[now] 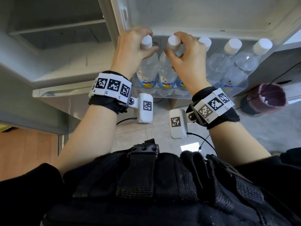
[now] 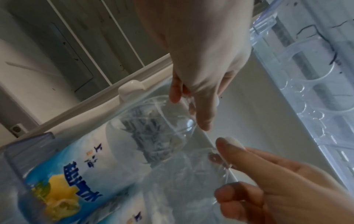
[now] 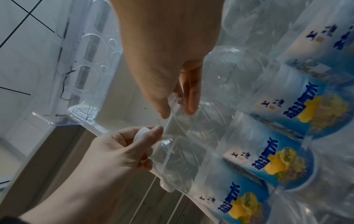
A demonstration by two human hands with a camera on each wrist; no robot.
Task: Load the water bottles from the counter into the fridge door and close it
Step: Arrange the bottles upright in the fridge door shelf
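Several clear water bottles with white caps and blue-yellow labels stand in a row in the fridge door shelf (image 1: 171, 95). My left hand (image 1: 143, 46) grips the neck of the leftmost bottle (image 1: 147, 69), just under its cap. My right hand (image 1: 176, 47) grips the neck of the second bottle (image 1: 167, 72) beside it. The left wrist view shows my left hand (image 2: 189, 109) curled round the leftmost bottle (image 2: 153, 121). In the right wrist view my right hand (image 3: 177, 112) pinches the second bottle (image 3: 210, 113). Both bottles stand upright inside the shelf.
Three more bottles (image 1: 244, 62) fill the shelf to the right. The open fridge cabinet (image 1: 57, 35) with its shelves lies to the left. A clear egg tray (image 2: 306, 75) hangs higher on the door. A dark purple-lined bin (image 1: 267, 98) stands on the tiled floor at right.
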